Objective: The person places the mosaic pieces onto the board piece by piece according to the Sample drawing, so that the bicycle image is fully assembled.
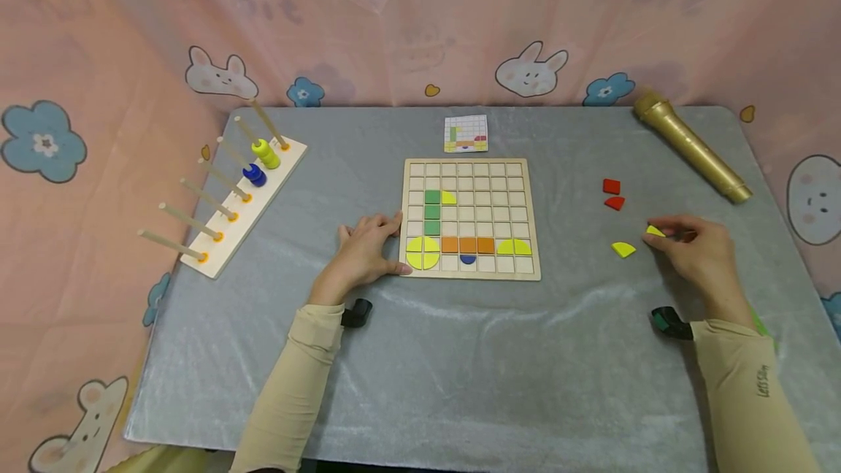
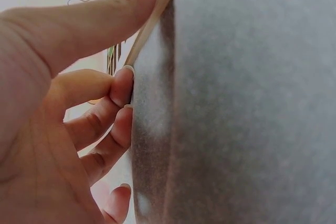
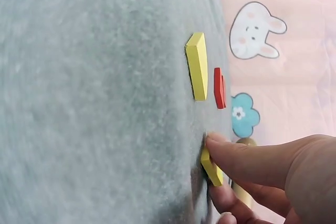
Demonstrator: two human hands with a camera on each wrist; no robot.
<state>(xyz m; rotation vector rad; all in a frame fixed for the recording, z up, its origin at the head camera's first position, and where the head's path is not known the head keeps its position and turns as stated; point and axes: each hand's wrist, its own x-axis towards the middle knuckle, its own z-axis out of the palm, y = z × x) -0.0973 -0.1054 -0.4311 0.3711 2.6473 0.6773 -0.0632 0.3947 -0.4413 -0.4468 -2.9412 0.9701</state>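
Note:
My left hand (image 1: 360, 250) holds the wooden grid board (image 1: 482, 214) at its near left corner, thumb on the corner and fingertips against the left side. Set in the board are green squares (image 1: 431, 212), orange squares (image 1: 467, 245), yellow quarter circles (image 1: 423, 252) and a blue half circle (image 1: 468, 259). To the right, a yellow quarter-circle piece (image 3: 211, 169) is pinched between thumb and fingers of my right hand (image 1: 699, 247), low over the cloth. Beside it lie another yellow quarter circle (image 1: 623, 249), a red square (image 1: 611, 186) and a red quarter circle (image 1: 615, 203).
Behind the board lies a small printed pattern card (image 1: 466, 133). A gold microphone (image 1: 693, 148) rests at the back right. On the left stands a white peg base (image 1: 246, 221) with wooden pegs, bearing blue rings (image 1: 254, 174) and yellow-green rings (image 1: 266, 155).

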